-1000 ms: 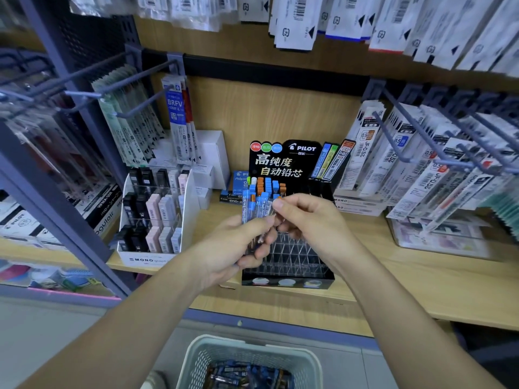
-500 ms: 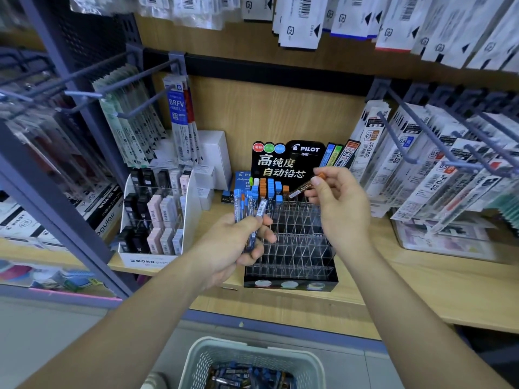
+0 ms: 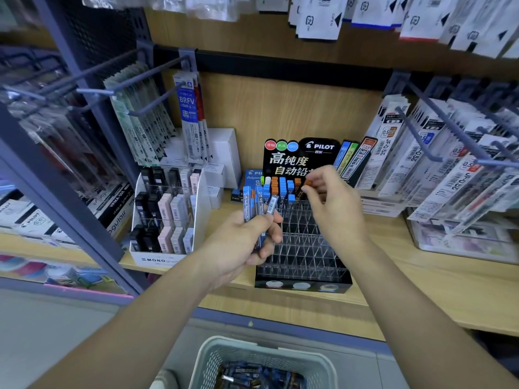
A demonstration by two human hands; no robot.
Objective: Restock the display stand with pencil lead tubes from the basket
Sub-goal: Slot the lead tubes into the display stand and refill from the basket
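Now: your L hand (image 3: pixel 238 242) clasps spare tubes (image 3: pixel 259 204) as feed stock; R hand (image 3: pixel 334 209) pinches orange-cap tube (image 3: pixel 307 183) at display stand (image 3: pixel 303 248) back row.

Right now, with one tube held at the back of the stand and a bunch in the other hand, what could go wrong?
1. The right hand pinches an orange-capped tube close beside the standing tubes at the back of the stand; a nudge could tip them.
2. The left hand holds a fanned bunch of tubes; one may slip loose and miss the basket below.
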